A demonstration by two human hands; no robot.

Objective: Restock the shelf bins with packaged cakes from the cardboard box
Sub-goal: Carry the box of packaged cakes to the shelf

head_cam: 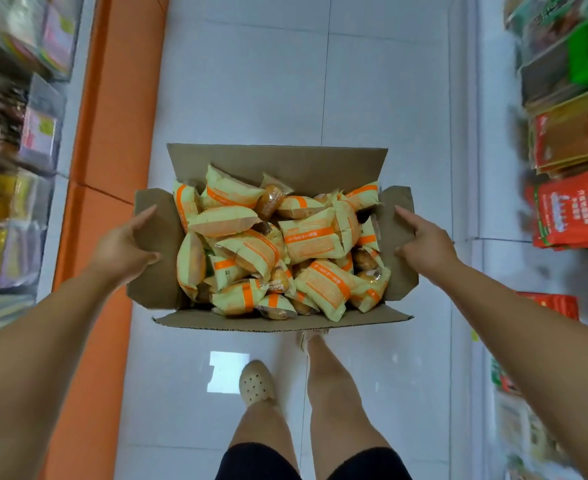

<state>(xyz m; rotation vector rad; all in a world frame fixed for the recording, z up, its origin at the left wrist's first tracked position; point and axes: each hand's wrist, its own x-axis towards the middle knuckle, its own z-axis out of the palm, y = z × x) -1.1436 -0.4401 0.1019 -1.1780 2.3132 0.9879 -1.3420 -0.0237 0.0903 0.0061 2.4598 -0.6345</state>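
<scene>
An open cardboard box (pixel 278 164) sits in the aisle below me, full of several packaged cakes (pixel 311 239) in pale yellow wrappers with orange bands. My left hand (pixel 126 242) grips the box's left side flap, thumb on top of the cardboard. My right hand (pixel 424 242) grips the right side flap the same way, index finger pointing along it. Whether the box rests on the floor or hangs in my hands is unclear. Shelf bins (pixel 12 188) with blurred packets line the left side.
White floor tiles (pixel 285 81) run ahead, with an orange strip (pixel 112 133) along the left shelf base. Red, green and yellow snack packs (pixel 572 209) fill the right shelves. My legs and a beige clog (pixel 256 382) stand just behind the box.
</scene>
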